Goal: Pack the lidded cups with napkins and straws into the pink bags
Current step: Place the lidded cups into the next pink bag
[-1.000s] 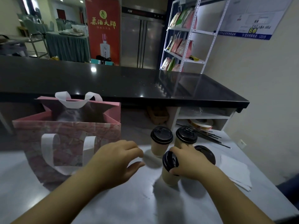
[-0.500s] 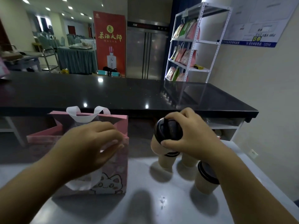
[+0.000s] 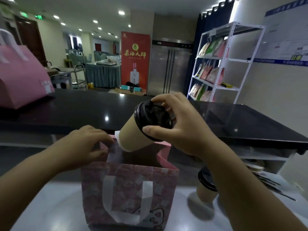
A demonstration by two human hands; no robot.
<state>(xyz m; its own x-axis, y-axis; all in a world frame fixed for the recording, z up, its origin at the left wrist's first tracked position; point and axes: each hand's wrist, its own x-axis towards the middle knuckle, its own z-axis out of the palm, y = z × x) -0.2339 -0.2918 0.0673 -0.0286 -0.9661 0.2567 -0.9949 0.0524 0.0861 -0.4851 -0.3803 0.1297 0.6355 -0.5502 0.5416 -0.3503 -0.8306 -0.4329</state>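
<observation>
Gripped at its black lid point(image 3: 153, 117) by the right hand point(image 3: 180, 125), thumb and fingers curled round the rim, a tan paper cup point(image 3: 131, 137) hung tilted just above the open mouth of the pink bag point(image 3: 130, 189). Left hand point(image 3: 83, 144) held the bag's top edge at its far-left corner. Bag stood on the grey table point(image 3: 50, 205). Another lidded cup point(image 3: 205, 189) stood right of the bag, partly hidden by the right forearm. Second pink bag point(image 3: 21, 77) sat on the black counter point(image 3: 83, 107), far left.
</observation>
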